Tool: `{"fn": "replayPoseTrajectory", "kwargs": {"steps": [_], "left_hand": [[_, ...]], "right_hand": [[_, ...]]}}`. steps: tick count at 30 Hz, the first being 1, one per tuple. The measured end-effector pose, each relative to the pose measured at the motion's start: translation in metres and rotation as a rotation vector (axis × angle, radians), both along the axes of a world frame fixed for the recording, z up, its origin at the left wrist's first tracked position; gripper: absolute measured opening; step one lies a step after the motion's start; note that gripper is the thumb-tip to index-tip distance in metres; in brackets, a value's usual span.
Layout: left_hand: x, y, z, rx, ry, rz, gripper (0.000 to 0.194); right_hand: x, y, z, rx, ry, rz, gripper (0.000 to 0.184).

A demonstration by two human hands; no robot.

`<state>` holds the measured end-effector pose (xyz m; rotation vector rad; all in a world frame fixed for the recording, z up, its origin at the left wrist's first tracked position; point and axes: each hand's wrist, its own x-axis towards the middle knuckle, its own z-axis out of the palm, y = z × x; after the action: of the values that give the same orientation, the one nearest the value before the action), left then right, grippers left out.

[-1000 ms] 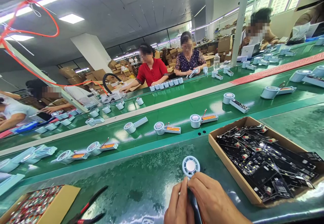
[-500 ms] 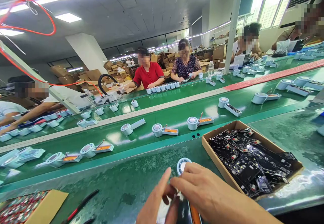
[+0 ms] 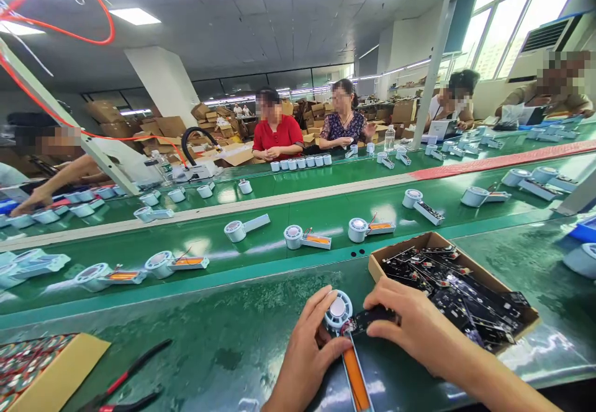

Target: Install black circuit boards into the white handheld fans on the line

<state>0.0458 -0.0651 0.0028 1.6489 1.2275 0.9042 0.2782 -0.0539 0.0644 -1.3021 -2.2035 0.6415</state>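
Clamped round the pale blue fan unit [image 3: 338, 310], the left hand [image 3: 302, 356] has its fingers at the round head and its thumb over the top of the handle, and the open handle, lined with an orange strip [image 3: 354, 378], points to between five and six o'clock. Over at three o'clock from the head, the right hand [image 3: 410, 325] pinches a black circuit board [image 3: 375, 320] between thumb and fingers, its inner end right by the wires [image 3: 346, 327] where head meets handle!

Look out to between two and three o'clock: a cardboard box [image 3: 528, 331], loaded with more black boards [image 3: 470, 294]. Swing to between eight and nine, and it's pliers [image 3: 133, 371] with red-and-black handles, then a carton [image 3: 77, 365] full of small red and white parts [image 3: 28, 362].

Past the bench edge, two black dots [image 3: 357, 253] sit at one o'clock, and across twelve runs the green conveyor [image 3: 274, 260], carrying more fan units [image 3: 357, 229], several showing orange in the handle. A red strip [image 3: 512, 159] lies out at two.

Far side now: a person in a red top [image 3: 279, 136] at eleven, hands together behind a row of pale blue cylinders [image 3: 301, 163]; a person in a patterned top [image 3: 343, 128] at twelve, one hand raised; a clear bottle [image 3: 390, 139] at one; and stacked cartons [image 3: 319, 114] behind them.
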Motion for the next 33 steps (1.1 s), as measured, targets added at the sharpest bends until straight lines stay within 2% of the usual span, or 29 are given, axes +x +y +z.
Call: {"fn": "replayPoseTrajectory", "kwargs": {"steps": [3, 6, 8, 11, 13, 18, 21, 24, 25, 28, 33], "left_hand": [[0.001, -0.001, 0.002, 0.004, 0.034, 0.034, 0.056], [0.002, -0.003, 0.0, 0.004, 0.053, 0.047, 0.057], [0.003, -0.004, -0.002, 0.004, 0.042, 0.058, 0.059], [0.004, -0.005, -0.007, 0.002, 0.009, 0.084, 0.057], [0.004, -0.005, -0.009, -0.003, -0.013, 0.098, 0.055], [0.006, -0.004, -0.009, -0.01, -0.046, 0.13, 0.055], [0.007, -0.005, -0.008, -0.018, -0.067, 0.15, 0.053], [0.007, -0.005, -0.01, -0.019, -0.092, 0.157, 0.052], [0.008, -0.005, -0.011, -0.014, -0.095, 0.161, 0.053], [0.009, -0.006, -0.013, 0.0, -0.112, 0.176, 0.051], [0.021, -0.012, -0.011, -0.08, -0.243, 0.19, 0.047]], "right_hand": [[0.005, -0.003, 0.003, 0.274, -0.363, 0.157, 0.01], [0.004, -0.012, 0.01, 0.392, -0.573, 0.282, 0.017], [0.0, -0.021, 0.014, 0.346, -0.594, 0.319, 0.017], [-0.005, -0.03, 0.013, 0.241, -0.556, 0.284, 0.039], [-0.006, -0.033, 0.006, 0.225, -0.545, 0.24, 0.05], [-0.007, -0.032, -0.02, 0.256, -0.554, 0.18, 0.052], [-0.01, -0.033, -0.026, 0.219, -0.423, 0.131, 0.044], [-0.017, -0.034, -0.022, 0.024, -0.263, 0.045, 0.025], [-0.019, -0.034, -0.019, -0.061, -0.232, 0.031, 0.025], [-0.024, -0.032, -0.012, -0.249, -0.19, 0.0, 0.04], [-0.028, -0.03, -0.007, -0.315, -0.143, -0.053, 0.047]]}}
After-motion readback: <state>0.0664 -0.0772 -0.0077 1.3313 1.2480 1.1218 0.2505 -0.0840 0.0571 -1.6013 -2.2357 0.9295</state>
